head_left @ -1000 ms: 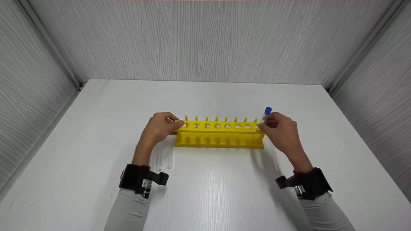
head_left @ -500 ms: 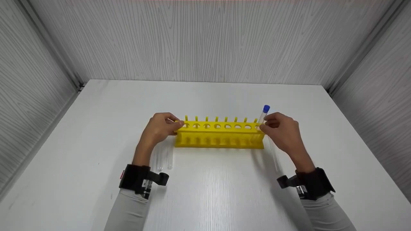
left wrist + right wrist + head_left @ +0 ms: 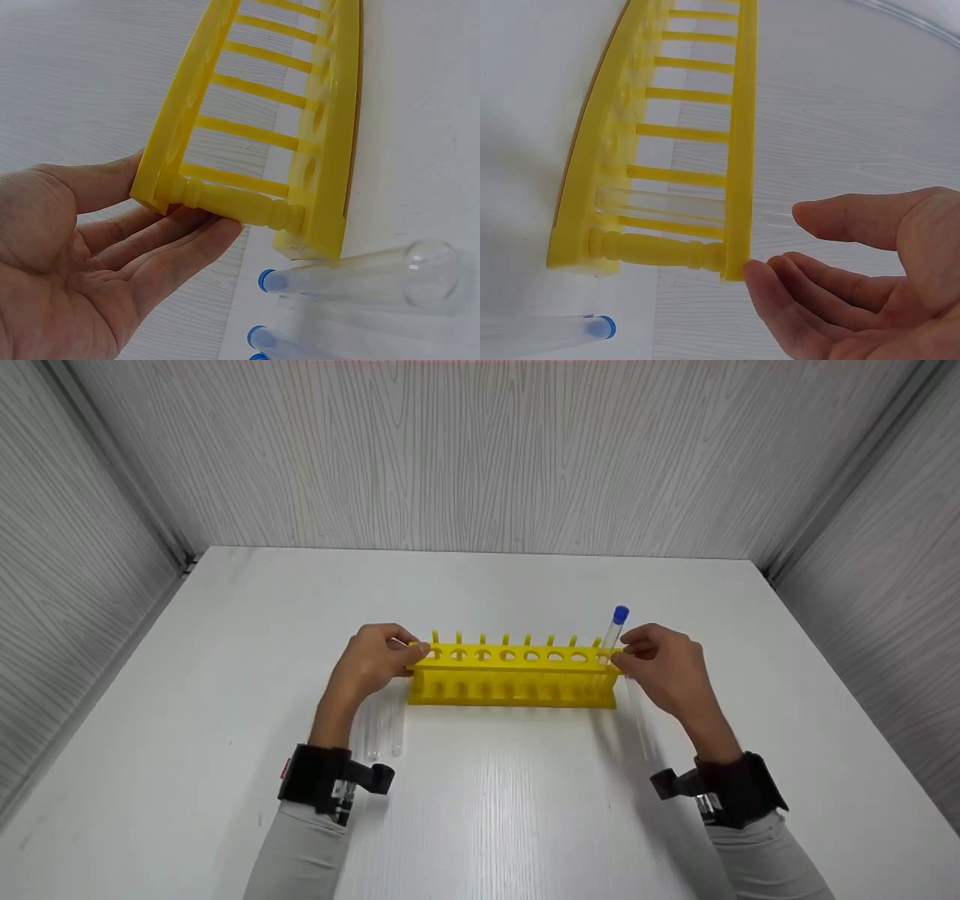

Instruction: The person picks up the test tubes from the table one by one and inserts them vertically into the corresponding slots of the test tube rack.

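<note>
A yellow test tube rack (image 3: 514, 690) stands mid-table with a row of round holes and pegs along its top. My left hand (image 3: 375, 658) grips its left end, thumb on the top bar and fingers curled beneath, as the left wrist view shows. One clear test tube (image 3: 664, 206) with a blue cap (image 3: 621, 615) stands slightly tilted in the rightmost hole. Beside it is my right hand (image 3: 664, 667), fingers loosely bent and apart from the cap. In the right wrist view its thumb tip is close by the tube and a fingertip touches the rack's end.
Several blue-capped test tubes (image 3: 360, 281) lie on the white table (image 3: 480, 810) left of the rack, partly behind the left forearm. Another loose tube (image 3: 547, 330) lies to the rack's right. Grey wood-grain panels (image 3: 480, 457) enclose the table's back and sides.
The capped tube in the rightmost hole has tipped leftward, nearer upright. My right fingers have loosened from it and drawn slightly right. The left hand and the rack have stayed put.
</note>
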Demonstrator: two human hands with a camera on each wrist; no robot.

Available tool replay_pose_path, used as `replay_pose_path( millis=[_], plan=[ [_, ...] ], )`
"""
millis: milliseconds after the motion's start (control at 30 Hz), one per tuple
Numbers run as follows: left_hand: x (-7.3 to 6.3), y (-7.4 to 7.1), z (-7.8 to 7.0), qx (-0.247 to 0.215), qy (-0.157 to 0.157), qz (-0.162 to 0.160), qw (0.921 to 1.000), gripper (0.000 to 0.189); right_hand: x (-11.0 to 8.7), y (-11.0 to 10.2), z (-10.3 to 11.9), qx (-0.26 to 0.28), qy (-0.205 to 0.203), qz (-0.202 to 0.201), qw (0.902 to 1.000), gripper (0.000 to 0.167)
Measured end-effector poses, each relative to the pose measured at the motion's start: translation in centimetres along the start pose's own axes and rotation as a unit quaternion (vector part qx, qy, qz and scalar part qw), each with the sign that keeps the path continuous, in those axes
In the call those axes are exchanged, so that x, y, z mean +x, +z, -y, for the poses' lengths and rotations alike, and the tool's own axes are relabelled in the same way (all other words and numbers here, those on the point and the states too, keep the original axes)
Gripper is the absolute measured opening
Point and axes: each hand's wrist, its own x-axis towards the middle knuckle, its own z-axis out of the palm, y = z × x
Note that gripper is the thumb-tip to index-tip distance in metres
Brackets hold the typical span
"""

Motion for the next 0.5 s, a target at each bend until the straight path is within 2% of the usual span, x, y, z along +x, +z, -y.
replay_pose_path(
  millis=[500],
  plan=[
    [0.1,0.1,-0.2,0.013,-0.013,-0.004,0.9998,0.034,0.0,-1.3,-0.7,-0.021,0.006,-0.025,0.9994,0.038]
  ],
)
